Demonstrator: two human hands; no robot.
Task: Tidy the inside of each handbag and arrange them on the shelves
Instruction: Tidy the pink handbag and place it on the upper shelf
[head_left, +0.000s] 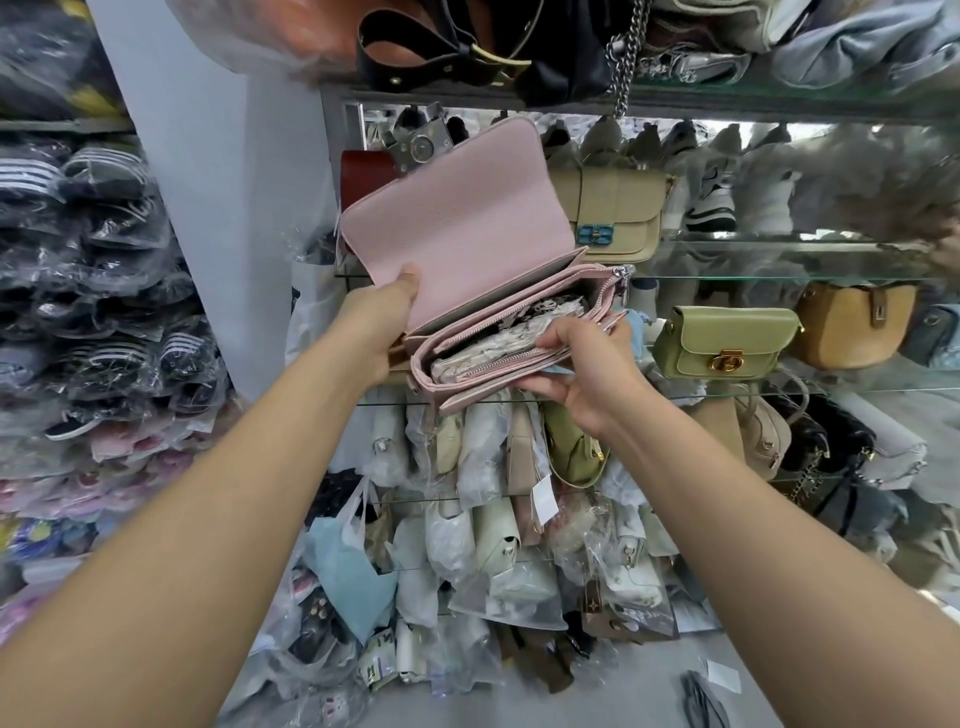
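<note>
Plainly the pink handbag (467, 218) is held in the air before the glass shelves (779, 248), flap open: the left hand (392, 312) grips its side, the right hand (589, 366) curls its fingers (560, 340) over the front wall onto the paper stuffing (493, 345). It looks light, soft-walled; hold it by the firmer base and sides.

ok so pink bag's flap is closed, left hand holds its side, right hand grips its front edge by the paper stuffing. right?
No. The head view shows the flap of the pink bag open, folded up and back, not closed. The rest holds: the left hand holds its side, and the right hand grips its front edge by the paper stuffing.
</note>
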